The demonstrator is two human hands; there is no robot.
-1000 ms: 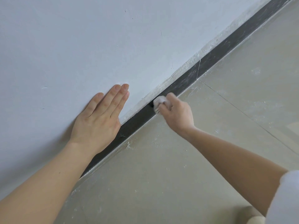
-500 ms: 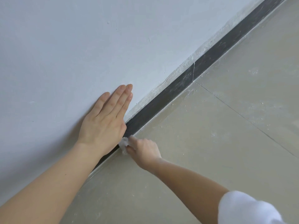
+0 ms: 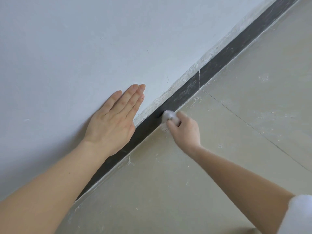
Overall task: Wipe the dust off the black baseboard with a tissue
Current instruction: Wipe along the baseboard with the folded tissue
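Note:
The black baseboard (image 3: 219,61) runs diagonally from the lower left to the upper right, between the white wall and the beige floor; pale dust streaks show on its upper right stretch. My right hand (image 3: 184,130) grips a crumpled white tissue (image 3: 168,116) and presses it against the baseboard near the middle of the view. My left hand (image 3: 113,120) lies flat on the wall just above the baseboard, fingers straight and together, a little to the left of the tissue.
A rough plaster edge (image 3: 179,81) lines the top of the baseboard. A thin vertical joint (image 3: 199,80) splits the baseboard right of the tissue. The floor tiles (image 3: 236,115) carry white dust specks and a grout line. A white sleeve (image 3: 298,215) shows at the lower right.
My right hand slid the tissue down-left along the baseboard to beside my left hand, then back up-right to the middle. My left hand stayed flat on the wall.

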